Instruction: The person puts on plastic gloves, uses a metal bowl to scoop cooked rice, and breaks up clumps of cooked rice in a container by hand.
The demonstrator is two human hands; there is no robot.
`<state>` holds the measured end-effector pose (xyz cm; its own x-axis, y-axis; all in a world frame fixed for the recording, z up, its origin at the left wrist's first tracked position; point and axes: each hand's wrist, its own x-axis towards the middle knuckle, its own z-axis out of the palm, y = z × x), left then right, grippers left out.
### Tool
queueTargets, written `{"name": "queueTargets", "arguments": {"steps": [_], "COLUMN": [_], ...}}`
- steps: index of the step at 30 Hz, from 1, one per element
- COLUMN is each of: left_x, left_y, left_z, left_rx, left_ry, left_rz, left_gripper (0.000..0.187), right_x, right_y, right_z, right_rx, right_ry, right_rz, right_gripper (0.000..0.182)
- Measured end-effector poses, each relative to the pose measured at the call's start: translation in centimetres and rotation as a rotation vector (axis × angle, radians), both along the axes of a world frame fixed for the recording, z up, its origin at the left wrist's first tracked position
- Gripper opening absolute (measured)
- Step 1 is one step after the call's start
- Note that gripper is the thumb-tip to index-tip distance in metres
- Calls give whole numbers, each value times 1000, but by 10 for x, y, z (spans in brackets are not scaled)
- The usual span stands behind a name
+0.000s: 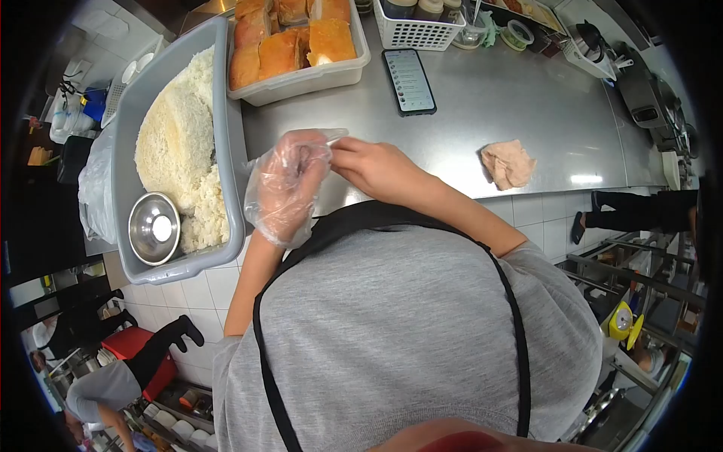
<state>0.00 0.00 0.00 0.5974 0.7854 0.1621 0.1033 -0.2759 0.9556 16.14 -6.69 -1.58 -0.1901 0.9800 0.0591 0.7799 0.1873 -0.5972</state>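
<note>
A loose clear plastic glove (265, 197) covers my left hand (292, 181), whose fingers are bent but apart, with nothing seen in them. My bare right hand (370, 167) meets it from the right, its fingers pinched on the glove's tip. Both hands are over the near edge of the steel counter (467, 90). Left of them stands a grey tub (235, 151) of white rice (177, 128), with a metal bowl (154, 228) in its near corner. Behind my hands, a plastic container (301, 87) holds several orange-brown blocks (282, 54).
A phone (409, 81) with a lit screen lies behind my right hand. A crumpled cloth (508, 164) rests near the counter's front edge. A white basket (420, 34) of bottles stands at the back. Other people are at the lower left (105, 388) and far right (640, 209).
</note>
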Motion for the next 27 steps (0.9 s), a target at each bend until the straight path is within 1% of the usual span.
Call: {"name": "queueTargets", "arguments": {"steps": [2, 3, 5, 6, 8, 9, 11, 12, 14, 15, 16, 17, 18, 19, 20, 21, 22, 23, 24, 25, 27], "left_x": [9, 7, 12, 13, 8, 4, -2, -3, -2, -1, 1, 2, 3, 4, 5, 8, 14, 21, 25, 26, 30], "left_y": [-5, 5, 1, 0, 6, 10, 16, 17, 21, 23, 25, 27, 29, 31, 30, 26, 20, 14, 8, 6, 5], "left_z": [4, 10, 9, 6, 2, 6, 14, 12, 2, -1, -3, -5, -7, -8, -10, -6, 2, 7, 6, 3, -5], "left_rx": [23, 74, -33, -45, 21, 24, 523, 521, 517, 518, 531, 542, 544, 548, 549, 544, 554, 566, 544, 546, 623], "left_ry": [-90, -69, -212, -215, -233, -233, 290, 291, 507, 506, 524, 541, 538, 560, 584, 585, 556, 524, 441, 443, 424], "left_rz": [-9, -16, 99, 96, 57, 57, -75, -74, -29, -30, 43, 119, 124, 63, -1, -3, -67, -129, -160, -162, -83], "left_gripper": [21, 21, 15, 15, 18, 18, 25, 25, 33, 33, 32, 31, 31, 41, 52, 52, 58, 65, 76, 76, 83], "right_x": [5, 2, 8, 11, 16, 19, 25, 30, 28, 27, 27, 29, 28, 26, 22, 16, 10, 8, 6, 5, 9], "right_y": [-3, 8, 8, 5, 5, 6, 8, 10, 5, 3, 1, -2, -2, -3, -6, -8, -8, -7, -6, -6, -12], "right_z": [9, 5, -3, -8, -18, -17, -17, -10, 11, 17, 15, 12, 14, 19, 27, 34, 35, 36, 36, 37, 45], "right_rx": [250, 301, 377, 366, 42, 45, 162, 190, 155, 125, 126, 189, 253, 256, 371, 482, 486, 487, 374, 262, 252], "right_ry": [145, 166, 179, 175, 13, 12, -15, -19, -38, -59, -60, -35, -11, -14, 26, 68, 67, 67, 78, 92, 116], "right_rz": [-48, -51, 58, 53, 16, 16, -243, -291, -291, -294, -297, -253, -205, -201, -143, -90, -75, -78, -115, -151, -164], "right_gripper": [23, 23, 22, 22, 27, 27, 30, 33, 32, 31, 31, 29, 26, 26, 22, 17, 13, 13, 12, 12, 15]}}
